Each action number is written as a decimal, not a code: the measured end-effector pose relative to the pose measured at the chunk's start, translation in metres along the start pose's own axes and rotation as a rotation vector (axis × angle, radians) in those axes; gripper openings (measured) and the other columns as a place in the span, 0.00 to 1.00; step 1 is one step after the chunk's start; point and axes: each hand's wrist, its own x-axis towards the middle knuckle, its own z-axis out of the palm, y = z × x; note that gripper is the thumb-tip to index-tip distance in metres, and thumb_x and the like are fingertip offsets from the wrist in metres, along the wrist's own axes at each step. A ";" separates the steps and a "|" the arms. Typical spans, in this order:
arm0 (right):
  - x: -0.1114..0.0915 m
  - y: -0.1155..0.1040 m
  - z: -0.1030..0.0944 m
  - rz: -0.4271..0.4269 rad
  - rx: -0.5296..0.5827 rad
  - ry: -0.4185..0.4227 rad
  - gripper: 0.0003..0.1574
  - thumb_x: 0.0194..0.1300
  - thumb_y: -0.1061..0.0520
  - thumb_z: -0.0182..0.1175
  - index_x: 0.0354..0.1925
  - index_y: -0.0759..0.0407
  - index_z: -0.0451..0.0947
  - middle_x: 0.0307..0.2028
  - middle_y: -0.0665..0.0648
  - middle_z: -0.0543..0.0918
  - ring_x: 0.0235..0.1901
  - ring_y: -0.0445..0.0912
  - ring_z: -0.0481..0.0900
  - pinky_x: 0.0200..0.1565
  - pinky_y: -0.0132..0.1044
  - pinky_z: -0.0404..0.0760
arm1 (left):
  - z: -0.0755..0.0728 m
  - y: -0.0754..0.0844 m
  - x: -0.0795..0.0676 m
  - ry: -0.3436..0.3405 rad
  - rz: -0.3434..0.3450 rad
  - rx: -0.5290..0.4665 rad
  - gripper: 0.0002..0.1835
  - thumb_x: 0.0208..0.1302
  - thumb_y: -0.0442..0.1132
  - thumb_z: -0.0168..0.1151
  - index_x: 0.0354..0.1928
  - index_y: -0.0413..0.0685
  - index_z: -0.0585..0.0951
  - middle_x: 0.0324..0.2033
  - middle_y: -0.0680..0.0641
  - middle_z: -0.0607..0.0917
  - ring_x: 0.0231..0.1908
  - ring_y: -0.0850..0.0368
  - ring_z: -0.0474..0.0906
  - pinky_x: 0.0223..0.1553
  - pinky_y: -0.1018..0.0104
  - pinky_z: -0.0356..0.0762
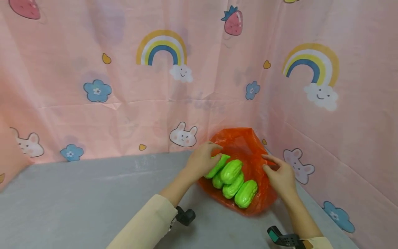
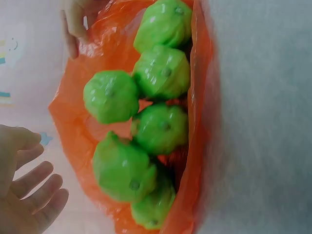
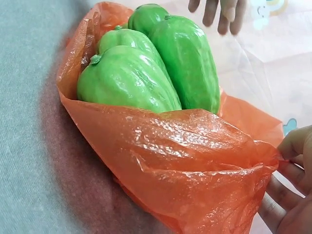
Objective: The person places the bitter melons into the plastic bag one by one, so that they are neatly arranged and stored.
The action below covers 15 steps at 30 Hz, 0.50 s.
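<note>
An orange-red plastic bag [image 1: 239, 138] lies with its mouth spread wide, and several glossy green ribbed fruits [image 1: 231, 172] with short stem stubs lie piled inside. My left hand [image 1: 202, 160] hovers at the bag's left side, beside the topmost fruits. In the left wrist view its fingers [image 2: 41, 190] are loosely bent and hold nothing. At the opposite side, my right hand [image 1: 283, 176] pinches the bag's edge between thumb and fingers, gathering the film [image 3: 265, 158] there into folds. The lower fruits are partly hidden behind the bag's front wall [image 3: 161, 141].
The bag rests on a grey tabletop [image 1: 77, 200] near its back right corner. A pink printed curtain [image 1: 124, 121] rises along the back edge, and another stretch [image 1: 357, 145] stands close to the right hand. Dark camera straps [image 1: 185, 217] circle both wrists.
</note>
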 end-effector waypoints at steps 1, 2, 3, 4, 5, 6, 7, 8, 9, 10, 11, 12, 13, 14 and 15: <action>0.000 0.000 -0.001 0.005 -0.002 -0.007 0.22 0.71 0.58 0.58 0.61 0.60 0.80 0.50 0.68 0.86 0.37 0.39 0.82 0.33 0.22 0.80 | -0.003 -0.001 -0.001 0.001 0.002 -0.010 0.16 0.73 0.44 0.60 0.58 0.52 0.85 0.58 0.49 0.84 0.57 0.52 0.81 0.55 0.57 0.83; -0.001 0.000 -0.001 0.008 -0.004 -0.011 0.23 0.71 0.58 0.57 0.62 0.60 0.79 0.51 0.68 0.85 0.40 0.42 0.83 0.33 0.21 0.80 | -0.005 -0.003 -0.001 0.004 0.004 -0.015 0.15 0.73 0.43 0.60 0.57 0.52 0.85 0.58 0.48 0.84 0.58 0.52 0.81 0.56 0.57 0.83; -0.001 0.000 -0.001 0.012 -0.003 -0.015 0.23 0.72 0.58 0.57 0.62 0.60 0.79 0.52 0.68 0.85 0.42 0.47 0.84 0.34 0.21 0.80 | -0.008 -0.004 -0.002 0.003 0.000 -0.025 0.15 0.73 0.43 0.59 0.57 0.51 0.85 0.58 0.48 0.84 0.58 0.51 0.81 0.55 0.56 0.83; -0.001 0.000 -0.002 0.013 -0.002 -0.019 0.23 0.72 0.57 0.57 0.63 0.60 0.79 0.53 0.69 0.85 0.44 0.52 0.84 0.34 0.21 0.80 | -0.010 -0.005 -0.002 0.003 -0.004 -0.034 0.15 0.73 0.44 0.59 0.58 0.52 0.85 0.59 0.48 0.84 0.58 0.51 0.81 0.55 0.55 0.83; -0.001 0.001 -0.002 0.014 -0.003 -0.022 0.23 0.72 0.57 0.56 0.63 0.60 0.78 0.53 0.69 0.85 0.46 0.54 0.84 0.34 0.21 0.80 | -0.012 -0.007 -0.003 0.006 -0.003 -0.041 0.16 0.73 0.43 0.59 0.58 0.51 0.84 0.59 0.48 0.83 0.59 0.51 0.80 0.55 0.54 0.83; -0.001 0.001 -0.003 0.014 -0.004 -0.025 0.23 0.73 0.57 0.56 0.63 0.60 0.78 0.53 0.69 0.84 0.47 0.55 0.84 0.34 0.21 0.80 | -0.015 -0.009 -0.004 0.009 -0.006 -0.046 0.16 0.73 0.44 0.60 0.58 0.51 0.84 0.59 0.47 0.83 0.58 0.50 0.80 0.55 0.54 0.82; -0.001 0.001 -0.003 0.012 -0.006 -0.027 0.24 0.73 0.56 0.56 0.64 0.60 0.78 0.53 0.69 0.84 0.47 0.56 0.84 0.34 0.21 0.80 | -0.018 -0.010 -0.005 0.017 -0.008 -0.051 0.16 0.73 0.44 0.60 0.58 0.51 0.84 0.59 0.47 0.83 0.57 0.50 0.80 0.55 0.53 0.82; -0.001 0.001 -0.004 0.012 -0.003 -0.028 0.24 0.73 0.56 0.56 0.64 0.60 0.78 0.53 0.69 0.84 0.47 0.56 0.84 0.34 0.21 0.80 | -0.020 -0.012 -0.006 0.024 -0.014 -0.056 0.16 0.73 0.44 0.60 0.58 0.52 0.84 0.59 0.47 0.83 0.57 0.49 0.80 0.54 0.52 0.82; -0.001 0.001 -0.004 0.012 -0.005 -0.030 0.24 0.73 0.56 0.56 0.64 0.60 0.78 0.53 0.70 0.84 0.46 0.56 0.84 0.33 0.22 0.80 | -0.023 -0.014 -0.007 0.033 -0.015 -0.058 0.16 0.73 0.44 0.60 0.58 0.52 0.84 0.59 0.46 0.83 0.56 0.48 0.80 0.54 0.52 0.82; 0.000 0.002 -0.004 0.014 -0.009 -0.032 0.24 0.73 0.56 0.56 0.64 0.59 0.78 0.53 0.70 0.84 0.46 0.55 0.84 0.33 0.22 0.80 | -0.025 -0.017 -0.008 0.044 -0.014 -0.060 0.16 0.72 0.44 0.60 0.58 0.51 0.84 0.58 0.46 0.82 0.55 0.47 0.80 0.53 0.51 0.82; 0.000 0.002 -0.004 0.016 -0.011 -0.035 0.24 0.73 0.55 0.56 0.64 0.59 0.77 0.53 0.70 0.84 0.45 0.55 0.84 0.33 0.22 0.81 | -0.028 -0.019 -0.009 0.055 -0.015 -0.060 0.16 0.72 0.43 0.60 0.57 0.51 0.84 0.58 0.46 0.83 0.54 0.46 0.80 0.54 0.50 0.82; 0.000 0.002 -0.004 0.018 -0.012 -0.039 0.24 0.73 0.55 0.55 0.64 0.59 0.77 0.53 0.70 0.84 0.45 0.55 0.84 0.33 0.22 0.81 | -0.031 -0.022 -0.011 0.065 -0.018 -0.062 0.15 0.72 0.43 0.61 0.57 0.51 0.84 0.57 0.46 0.83 0.54 0.46 0.81 0.53 0.50 0.82; 0.000 0.002 -0.004 0.023 -0.011 -0.046 0.25 0.74 0.55 0.55 0.65 0.59 0.77 0.54 0.70 0.83 0.45 0.56 0.84 0.34 0.23 0.82 | -0.034 -0.024 -0.012 0.078 -0.019 -0.063 0.15 0.71 0.43 0.61 0.57 0.51 0.85 0.57 0.45 0.83 0.54 0.45 0.80 0.53 0.50 0.82; 0.001 0.002 -0.004 0.029 -0.012 -0.052 0.25 0.74 0.55 0.55 0.65 0.59 0.76 0.54 0.70 0.83 0.46 0.56 0.83 0.34 0.23 0.82 | -0.036 -0.027 -0.014 0.088 -0.021 -0.063 0.15 0.71 0.43 0.61 0.56 0.51 0.85 0.56 0.45 0.84 0.53 0.45 0.81 0.53 0.49 0.82; 0.001 0.002 -0.004 0.033 -0.014 -0.058 0.25 0.74 0.55 0.54 0.66 0.59 0.76 0.55 0.70 0.83 0.46 0.56 0.83 0.34 0.23 0.82 | -0.039 -0.030 -0.016 0.097 -0.024 -0.058 0.15 0.71 0.43 0.61 0.56 0.52 0.85 0.56 0.45 0.84 0.53 0.45 0.81 0.53 0.50 0.82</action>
